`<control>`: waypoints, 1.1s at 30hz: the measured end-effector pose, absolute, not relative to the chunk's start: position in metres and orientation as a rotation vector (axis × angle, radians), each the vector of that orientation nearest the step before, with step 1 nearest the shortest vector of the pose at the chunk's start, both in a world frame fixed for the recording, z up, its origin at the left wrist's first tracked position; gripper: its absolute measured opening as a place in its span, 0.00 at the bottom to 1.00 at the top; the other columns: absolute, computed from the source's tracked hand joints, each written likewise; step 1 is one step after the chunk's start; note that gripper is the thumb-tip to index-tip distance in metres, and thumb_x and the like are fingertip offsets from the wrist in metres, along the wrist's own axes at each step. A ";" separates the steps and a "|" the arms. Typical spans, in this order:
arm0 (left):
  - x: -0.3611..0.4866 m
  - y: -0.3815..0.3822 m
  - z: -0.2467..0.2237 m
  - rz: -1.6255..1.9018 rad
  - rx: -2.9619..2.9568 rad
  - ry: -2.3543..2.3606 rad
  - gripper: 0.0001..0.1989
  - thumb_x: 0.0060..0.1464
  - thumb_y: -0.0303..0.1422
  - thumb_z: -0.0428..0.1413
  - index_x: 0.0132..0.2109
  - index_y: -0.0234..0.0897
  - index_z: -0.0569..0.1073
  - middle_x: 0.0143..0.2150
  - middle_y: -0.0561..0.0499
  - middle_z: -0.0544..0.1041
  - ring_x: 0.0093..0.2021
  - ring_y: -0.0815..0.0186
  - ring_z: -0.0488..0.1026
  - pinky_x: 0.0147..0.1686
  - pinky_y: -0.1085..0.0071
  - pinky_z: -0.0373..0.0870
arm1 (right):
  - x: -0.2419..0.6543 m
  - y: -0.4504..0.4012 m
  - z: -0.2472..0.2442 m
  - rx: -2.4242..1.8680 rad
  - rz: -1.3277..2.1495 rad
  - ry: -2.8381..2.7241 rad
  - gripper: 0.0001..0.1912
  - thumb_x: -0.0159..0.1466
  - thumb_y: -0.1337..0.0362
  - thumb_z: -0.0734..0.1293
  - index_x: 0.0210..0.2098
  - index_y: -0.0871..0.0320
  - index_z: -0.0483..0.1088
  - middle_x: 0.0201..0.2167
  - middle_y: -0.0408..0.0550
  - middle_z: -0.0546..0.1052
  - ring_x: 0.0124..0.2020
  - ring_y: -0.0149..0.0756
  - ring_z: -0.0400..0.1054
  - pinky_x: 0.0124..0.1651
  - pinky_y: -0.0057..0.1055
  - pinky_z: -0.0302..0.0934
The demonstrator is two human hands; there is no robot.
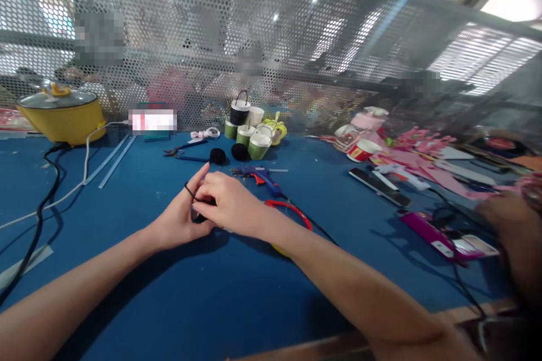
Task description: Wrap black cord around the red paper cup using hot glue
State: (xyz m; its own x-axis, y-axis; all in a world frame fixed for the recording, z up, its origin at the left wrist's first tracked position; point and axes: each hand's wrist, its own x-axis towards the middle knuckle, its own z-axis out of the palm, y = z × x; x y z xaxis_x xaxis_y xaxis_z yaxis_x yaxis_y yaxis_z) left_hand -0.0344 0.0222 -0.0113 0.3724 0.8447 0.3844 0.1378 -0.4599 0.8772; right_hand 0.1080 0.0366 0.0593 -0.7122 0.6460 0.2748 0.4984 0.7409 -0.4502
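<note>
My left hand (178,217) and my right hand (231,203) meet over the middle of the blue table. A thin black cord (189,192) runs across my left index finger, which points up. Between the two hands sits a small black object (207,202), mostly hidden by my fingers, so its kind does not show. My left thumb and fingers close round it from the left, while my right fingers pinch at it from above. Just beyond lie a blue glue gun (260,174) and two black pom-poms, one (217,156) beside the other (240,152).
Pliers (182,151) and small cups with cord handles (259,145) stand farther back. A yellow electric pot (63,118) is at far left, its cables trailing. A phone (379,186), purple power strip (440,235) and pink craft pieces lie right, near another person's hand (506,211).
</note>
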 end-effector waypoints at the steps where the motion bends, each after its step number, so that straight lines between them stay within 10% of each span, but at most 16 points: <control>1: -0.034 0.022 -0.011 1.145 1.844 0.853 0.46 0.45 0.26 0.58 0.66 0.43 0.41 0.56 0.43 0.63 0.56 0.55 0.63 0.55 0.55 0.63 | 0.108 0.036 0.060 -0.894 0.570 -2.477 0.08 0.58 0.69 0.65 0.23 0.61 0.70 0.25 0.44 0.71 0.29 0.30 0.62 0.32 0.28 0.56; 6: -0.034 0.023 -0.012 1.084 1.692 0.867 0.46 0.45 0.29 0.59 0.66 0.44 0.41 0.54 0.43 0.62 0.53 0.55 0.65 0.54 0.52 0.62 | 0.131 0.047 0.062 -0.981 0.985 -2.081 0.09 0.58 0.63 0.65 0.24 0.60 0.69 0.22 0.41 0.70 0.24 0.27 0.61 0.29 0.27 0.56; 33: -0.030 0.008 -0.009 1.093 1.925 0.796 0.43 0.46 0.25 0.59 0.64 0.53 0.47 0.51 0.49 0.64 0.51 0.59 0.66 0.53 0.60 0.64 | 0.156 0.052 0.033 -1.186 0.982 -2.034 0.15 0.59 0.56 0.64 0.22 0.58 0.60 0.19 0.38 0.62 0.22 0.26 0.53 0.26 0.27 0.48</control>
